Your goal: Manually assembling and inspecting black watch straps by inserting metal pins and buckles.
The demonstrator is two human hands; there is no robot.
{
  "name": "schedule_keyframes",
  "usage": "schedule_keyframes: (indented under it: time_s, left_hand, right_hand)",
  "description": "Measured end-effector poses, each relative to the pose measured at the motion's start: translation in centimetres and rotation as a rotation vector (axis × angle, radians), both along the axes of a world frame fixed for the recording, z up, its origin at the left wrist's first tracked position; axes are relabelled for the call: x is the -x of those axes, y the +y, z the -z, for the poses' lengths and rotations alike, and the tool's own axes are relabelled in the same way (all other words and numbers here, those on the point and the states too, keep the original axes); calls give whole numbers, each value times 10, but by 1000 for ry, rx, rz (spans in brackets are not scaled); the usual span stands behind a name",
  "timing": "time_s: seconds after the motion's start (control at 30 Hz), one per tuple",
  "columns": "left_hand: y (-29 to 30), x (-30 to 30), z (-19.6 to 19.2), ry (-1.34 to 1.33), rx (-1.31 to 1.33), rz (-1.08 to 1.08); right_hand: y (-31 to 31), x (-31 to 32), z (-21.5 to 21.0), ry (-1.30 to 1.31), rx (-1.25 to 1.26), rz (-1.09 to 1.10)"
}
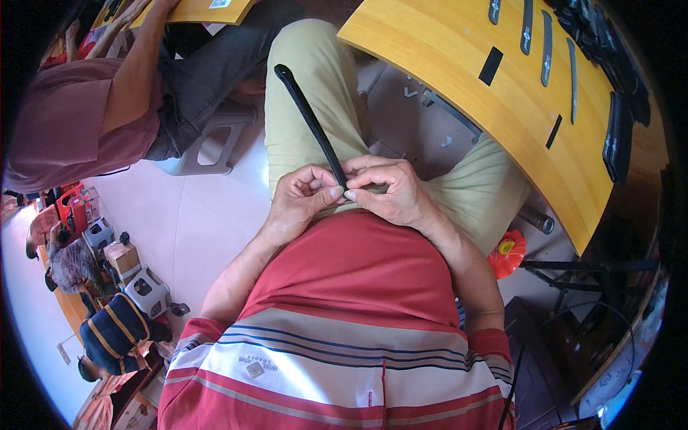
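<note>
A pale tiled floor spreads under the seated person, with a yellow wooden table at upper right carrying a row of dark strips, seemingly laid out within reach. Over the lap, the left hand and right hand meet, fingers curled shut, pinching the near end of a long black strap that slants away up-left, probably to steady it close to the body.
</note>
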State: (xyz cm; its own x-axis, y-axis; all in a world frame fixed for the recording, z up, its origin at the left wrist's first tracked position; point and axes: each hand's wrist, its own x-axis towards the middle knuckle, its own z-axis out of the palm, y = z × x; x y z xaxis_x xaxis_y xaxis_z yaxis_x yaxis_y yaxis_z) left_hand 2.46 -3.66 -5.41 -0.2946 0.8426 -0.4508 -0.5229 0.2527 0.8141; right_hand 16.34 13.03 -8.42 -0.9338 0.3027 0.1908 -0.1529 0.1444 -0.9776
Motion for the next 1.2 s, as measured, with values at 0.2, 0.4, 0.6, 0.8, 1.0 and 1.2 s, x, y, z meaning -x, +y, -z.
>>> schedule_keyframes:
  time_s: [0.2,0.4,0.6,0.8,1.0,1.2]
  left_hand:
    - [-1,-1,4,67,4,20]
    - [-1,-4,4,117,40,15]
    - [-1,-5,2,138,43,13]
    - [-1,-5,2,143,44,8]
    - [1,-6,1,165,54,5]
    - [2,-8,5,209,53,-9]
  right_hand:
    - [-2,-1,2,22,-40,16]
    - [-3,-1,-5,6,-74,21]
    - [-3,-2,-6,-5,-123,30]
    - [-4,-2,-6,-13,-127,31]
    - [-5,-1,-5,-15,-128,39]
    - [-8,0,-6,-3,-141,69]
